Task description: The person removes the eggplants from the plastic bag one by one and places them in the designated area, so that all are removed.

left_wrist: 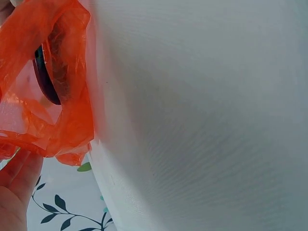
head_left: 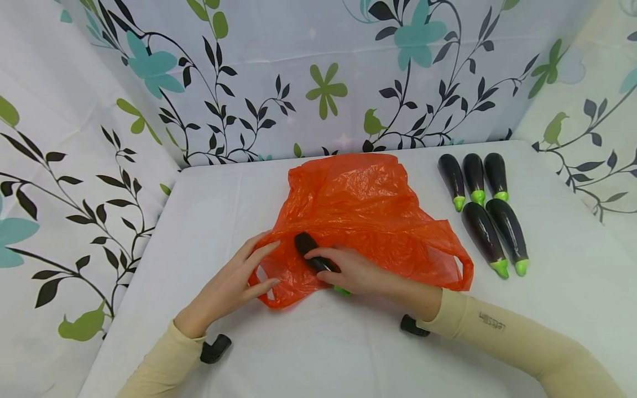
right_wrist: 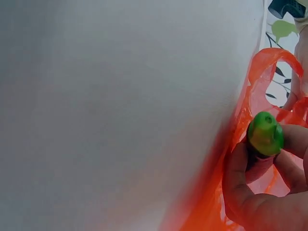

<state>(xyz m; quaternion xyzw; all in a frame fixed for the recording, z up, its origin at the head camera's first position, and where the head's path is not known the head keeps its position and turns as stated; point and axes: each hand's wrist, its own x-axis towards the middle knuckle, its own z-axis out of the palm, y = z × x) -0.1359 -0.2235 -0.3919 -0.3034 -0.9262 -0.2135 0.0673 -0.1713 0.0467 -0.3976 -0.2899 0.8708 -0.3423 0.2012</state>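
Observation:
In the head view an orange plastic bag (head_left: pixel 358 193) lies flat, its mouth toward me. My right hand (head_left: pixel 355 271) grips a dark eggplant (head_left: pixel 304 243) at the bag's mouth, the green stem end (right_wrist: pixel 264 134) pointing back toward me. At the bag's left handle, my left hand (head_left: pixel 229 284) touches the plastic with thumb and fingers spread apart. The left wrist view shows the eggplant's dark body (left_wrist: pixel 45 84) through the handle opening. Whether other things lie inside the bag cannot be told.
Several eggplants (head_left: pixel 483 235) lie in two rows at the right of the white table (head_left: pixel 224 204). A patterned curtain (head_left: pixel 323 55) hangs behind and at both sides. Black wrist devices (head_left: pixel 215 349) sit below both wrists.

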